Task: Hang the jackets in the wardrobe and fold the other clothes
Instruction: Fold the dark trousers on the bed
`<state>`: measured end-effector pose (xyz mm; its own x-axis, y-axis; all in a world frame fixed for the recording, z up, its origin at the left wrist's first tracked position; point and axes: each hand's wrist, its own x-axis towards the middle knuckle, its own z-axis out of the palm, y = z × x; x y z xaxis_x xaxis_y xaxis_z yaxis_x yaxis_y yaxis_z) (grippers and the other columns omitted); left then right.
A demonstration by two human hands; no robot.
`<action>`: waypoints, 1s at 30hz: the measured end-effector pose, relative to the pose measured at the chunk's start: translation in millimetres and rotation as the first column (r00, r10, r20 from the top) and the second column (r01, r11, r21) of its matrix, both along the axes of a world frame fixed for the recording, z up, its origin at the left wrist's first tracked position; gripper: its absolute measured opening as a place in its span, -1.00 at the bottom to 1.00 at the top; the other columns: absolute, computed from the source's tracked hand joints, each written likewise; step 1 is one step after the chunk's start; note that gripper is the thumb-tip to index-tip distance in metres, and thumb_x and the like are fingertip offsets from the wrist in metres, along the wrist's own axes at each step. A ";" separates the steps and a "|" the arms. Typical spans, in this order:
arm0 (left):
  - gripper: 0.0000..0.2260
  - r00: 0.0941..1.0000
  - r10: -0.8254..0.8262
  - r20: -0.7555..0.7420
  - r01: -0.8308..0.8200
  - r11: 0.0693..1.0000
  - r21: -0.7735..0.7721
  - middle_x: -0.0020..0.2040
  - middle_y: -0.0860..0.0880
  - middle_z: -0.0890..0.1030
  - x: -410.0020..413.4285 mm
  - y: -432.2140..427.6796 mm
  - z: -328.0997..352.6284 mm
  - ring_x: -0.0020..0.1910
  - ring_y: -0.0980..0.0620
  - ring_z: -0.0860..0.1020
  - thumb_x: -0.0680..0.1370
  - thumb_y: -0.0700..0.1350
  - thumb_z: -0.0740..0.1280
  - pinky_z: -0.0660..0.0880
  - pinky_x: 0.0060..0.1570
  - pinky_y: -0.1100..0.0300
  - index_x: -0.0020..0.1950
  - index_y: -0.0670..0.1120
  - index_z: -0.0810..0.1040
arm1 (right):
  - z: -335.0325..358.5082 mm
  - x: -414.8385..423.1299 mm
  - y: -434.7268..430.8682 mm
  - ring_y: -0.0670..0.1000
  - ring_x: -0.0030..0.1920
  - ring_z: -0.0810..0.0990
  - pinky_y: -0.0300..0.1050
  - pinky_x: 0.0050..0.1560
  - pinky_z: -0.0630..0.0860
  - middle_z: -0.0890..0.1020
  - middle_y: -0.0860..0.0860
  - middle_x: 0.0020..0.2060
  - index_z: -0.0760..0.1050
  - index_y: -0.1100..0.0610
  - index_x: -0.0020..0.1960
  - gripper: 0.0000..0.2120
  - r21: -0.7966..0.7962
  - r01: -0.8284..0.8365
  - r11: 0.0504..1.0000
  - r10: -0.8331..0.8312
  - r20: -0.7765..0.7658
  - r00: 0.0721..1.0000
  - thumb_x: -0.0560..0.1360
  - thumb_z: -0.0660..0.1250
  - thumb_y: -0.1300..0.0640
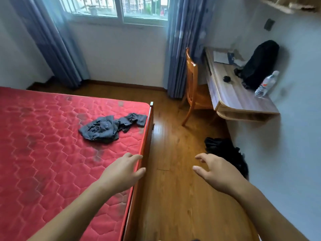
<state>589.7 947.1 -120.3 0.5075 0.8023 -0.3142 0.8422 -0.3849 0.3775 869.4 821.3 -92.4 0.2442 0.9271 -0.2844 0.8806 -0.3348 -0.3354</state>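
A crumpled dark grey garment (111, 127) lies on the red quilted mattress (43, 145), close to its right edge. A black heap of clothing (225, 153) sits on the wooden floor against the right wall. My left hand (123, 173) hovers over the mattress's right edge, fingers relaxed and holding nothing. My right hand (217, 171) is stretched out above the floor, fingers spread and empty, just left of the black heap. No wardrobe is in view.
A wooden desk (243, 100) stands along the right wall with a black backpack (258, 63), a water bottle (266, 84) and papers on it. A wooden chair (192, 87) is tucked beside it. Blue curtains (184, 49) flank the window. Wooden floor runs between bed and wall.
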 end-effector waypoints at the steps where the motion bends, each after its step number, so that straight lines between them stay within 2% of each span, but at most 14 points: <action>1: -0.49 0.999 0.036 -0.004 -0.036 0.999 -0.008 0.38 0.01 0.45 1.3 11.8 -2.1 0.36 0.01 0.46 0.59 0.22 0.25 0.42 0.32 0.05 0.51 0.10 0.37 | -1.0 5.2 24.6 -0.09 0.27 0.56 -0.21 0.17 0.56 0.54 -0.13 0.34 0.38 -0.15 0.45 -0.54 -0.007 -0.043 0.999 0.043 -0.001 0.999 0.61 0.23 -0.26; 4: -0.49 0.988 0.155 -0.012 -0.155 0.988 -0.022 0.38 0.03 0.44 8.2 45.1 -11.6 0.37 0.01 0.46 0.60 0.22 0.24 0.42 0.33 0.03 0.52 0.10 0.36 | -9.5 20.3 98.4 -0.09 0.28 0.55 -0.21 0.19 0.55 0.54 -0.14 0.33 0.37 -0.16 0.45 -0.55 -0.006 -0.171 0.985 0.171 -0.001 0.985 0.61 0.22 -0.26; 9: -0.49 0.933 0.355 -0.053 -0.357 0.933 -0.039 0.38 0.01 0.44 38.2 101.8 -28.5 0.37 -0.01 0.47 0.60 0.23 0.21 0.44 0.31 0.00 0.53 0.12 0.34 | -36.4 55.9 218.7 -0.07 0.24 0.58 -0.10 0.17 0.61 0.57 -0.14 0.28 0.41 -0.19 0.38 -0.60 -0.003 -0.365 0.931 0.365 -0.010 0.931 0.59 0.24 -0.29; 13: -0.50 0.858 0.506 -0.084 -0.512 0.857 -0.057 0.38 0.01 0.44 70.0 141.1 -22.3 0.37 -0.02 0.47 0.61 0.22 0.21 0.45 0.30 -0.01 0.53 0.13 0.33 | -37.5 82.9 307.7 -0.08 0.22 0.59 -0.05 0.16 0.61 0.59 -0.14 0.22 0.44 -0.19 0.33 -0.64 -0.061 -0.524 0.849 0.524 -0.023 0.852 0.59 0.24 -0.28; 18: -0.50 0.748 0.656 -0.100 -0.662 0.746 -0.069 0.39 0.03 0.43 91.2 177.0 -22.4 0.37 -0.02 0.47 0.60 0.21 0.22 0.45 0.30 0.01 0.53 0.12 0.33 | -35.7 82.6 408.0 -0.04 0.23 0.57 -0.07 0.17 0.53 0.59 -0.13 0.20 0.46 -0.15 0.31 -0.67 -0.074 -0.706 0.704 0.708 -0.013 0.707 0.60 0.24 -0.23; 21: -0.50 0.679 0.726 -0.108 -0.734 0.672 -0.102 0.41 0.05 0.41 95.0 192.0 -26.7 0.38 -0.02 0.46 0.60 0.21 0.22 0.44 0.31 0.01 0.53 0.14 0.33 | -41.1 67.0 451.4 -0.04 0.21 0.57 -0.08 0.14 0.52 0.57 -0.14 0.16 0.45 -0.15 0.32 -0.65 -0.097 -0.770 0.631 0.771 -0.031 0.636 0.59 0.23 -0.23; 26: -0.51 0.588 0.803 -0.098 -0.807 0.575 -0.135 0.40 0.07 0.41 85.0 226.3 -40.7 0.35 0.02 0.47 0.61 0.20 0.22 0.45 0.28 0.03 0.54 0.14 0.32 | -58.5 41.1 518.0 0.00 0.25 0.57 -0.05 0.18 0.52 0.59 -0.09 0.23 0.44 -0.13 0.36 -0.60 -0.120 -0.843 0.524 0.848 -0.024 0.530 0.59 0.23 -0.25; 30: -0.50 0.550 0.832 -0.072 -0.829 0.533 -0.169 0.42 0.03 0.41 72.9 275.0 -55.2 0.39 -0.01 0.45 0.62 0.18 0.23 0.40 0.34 0.05 0.54 0.11 0.33 | -62.8 24.6 569.9 0.02 0.22 0.58 -0.02 0.15 0.53 0.60 -0.06 0.18 0.47 -0.08 0.32 -0.62 -0.142 -0.863 0.484 0.870 -0.021 0.492 0.59 0.24 -0.24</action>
<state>662.6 1222.1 -175.5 -0.3538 0.8022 -0.4810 0.7437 0.5531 0.3754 894.0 1391.1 -155.2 -0.6480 0.6366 -0.4181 0.7601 0.5750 -0.3027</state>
